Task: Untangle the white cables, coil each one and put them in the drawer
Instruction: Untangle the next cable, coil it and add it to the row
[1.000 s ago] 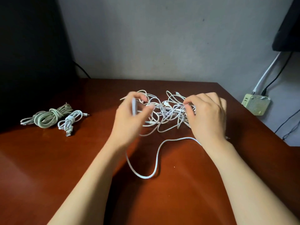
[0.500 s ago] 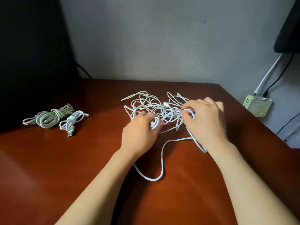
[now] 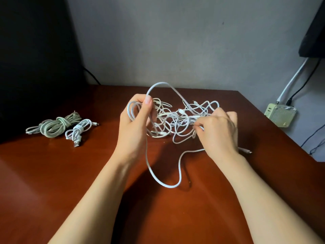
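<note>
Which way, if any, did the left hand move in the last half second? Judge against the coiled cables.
Yes: the left hand moved up the view and slightly left, toward the coiled cables, holding cable loops.

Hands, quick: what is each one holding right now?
Left hand: closed round coiled loops of a white cable.
Right hand: pinching a strand of the cable tangle.

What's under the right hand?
The right hand pinches strands of the white cable tangle; one connector end pokes out beside the wrist on the wooden table. How the strands run beneath the palm is hidden.
</note>
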`<state>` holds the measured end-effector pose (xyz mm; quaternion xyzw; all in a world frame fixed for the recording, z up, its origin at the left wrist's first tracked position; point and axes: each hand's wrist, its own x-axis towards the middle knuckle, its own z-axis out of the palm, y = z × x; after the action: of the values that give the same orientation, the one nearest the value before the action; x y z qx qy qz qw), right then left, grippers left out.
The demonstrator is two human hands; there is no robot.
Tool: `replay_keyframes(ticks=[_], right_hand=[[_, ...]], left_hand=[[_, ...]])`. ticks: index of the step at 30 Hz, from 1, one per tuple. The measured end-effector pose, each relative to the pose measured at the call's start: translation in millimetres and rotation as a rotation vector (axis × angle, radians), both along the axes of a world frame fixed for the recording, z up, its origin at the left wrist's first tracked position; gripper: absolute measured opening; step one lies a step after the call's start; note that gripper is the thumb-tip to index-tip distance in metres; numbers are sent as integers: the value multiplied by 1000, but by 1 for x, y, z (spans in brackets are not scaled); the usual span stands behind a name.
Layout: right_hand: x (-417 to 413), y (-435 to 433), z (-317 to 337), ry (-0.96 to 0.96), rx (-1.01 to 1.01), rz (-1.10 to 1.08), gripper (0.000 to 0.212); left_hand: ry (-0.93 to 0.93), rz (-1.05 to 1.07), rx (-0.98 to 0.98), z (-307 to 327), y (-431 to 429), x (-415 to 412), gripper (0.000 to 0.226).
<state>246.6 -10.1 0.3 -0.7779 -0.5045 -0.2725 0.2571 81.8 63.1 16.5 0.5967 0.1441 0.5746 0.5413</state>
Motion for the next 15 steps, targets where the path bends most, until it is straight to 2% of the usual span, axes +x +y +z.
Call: replay_keyframes(ticks=[5, 10, 15], right_hand=[[25, 1, -6, 105, 19, -82, 8], [30, -1, -8, 138, 116, -56, 15], [21, -6, 7, 237, 236, 66, 8]], left_hand=[[-33, 7, -85, 0, 4, -3, 23], [74, 99, -94, -1, 6, -4, 27], [-93, -51, -236, -1, 13, -7, 27]])
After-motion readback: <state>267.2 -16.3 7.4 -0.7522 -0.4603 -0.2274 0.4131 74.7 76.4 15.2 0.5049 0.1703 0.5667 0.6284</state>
